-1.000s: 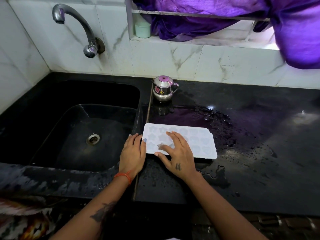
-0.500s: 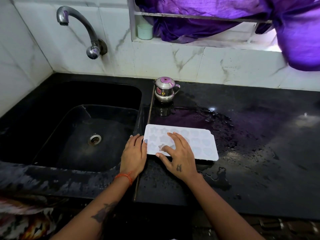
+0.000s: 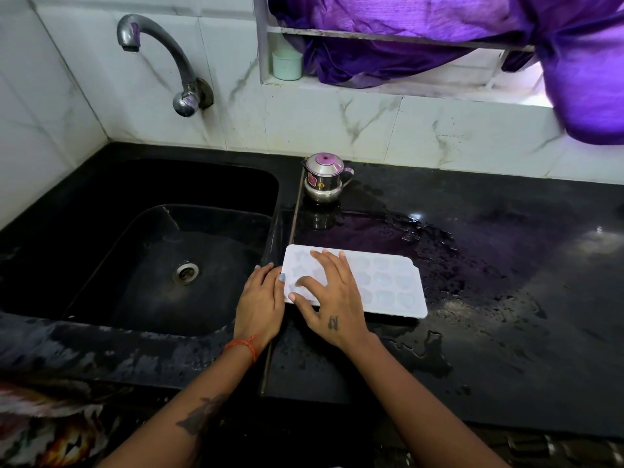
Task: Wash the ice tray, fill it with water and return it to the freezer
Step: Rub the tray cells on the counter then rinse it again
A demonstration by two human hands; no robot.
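Your white ice tray (image 3: pixel 381 285) lies flat on the wet black worktop (image 3: pixel 506 298), just right of the sink (image 3: pixel 152 251) | your right hand (image 3: pixel 332 298) presses on it, fingers spread and released | your left hand (image 3: pixel 260 302), fingers straight, apparently touches its left edge | steel pot (image 3: pixel 324 180) stands behind | tap (image 3: pixel 158 55) above sink.

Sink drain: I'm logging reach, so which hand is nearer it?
Left. The left hand rests at the sink's right rim beside the drain; the right hand lies farther right.
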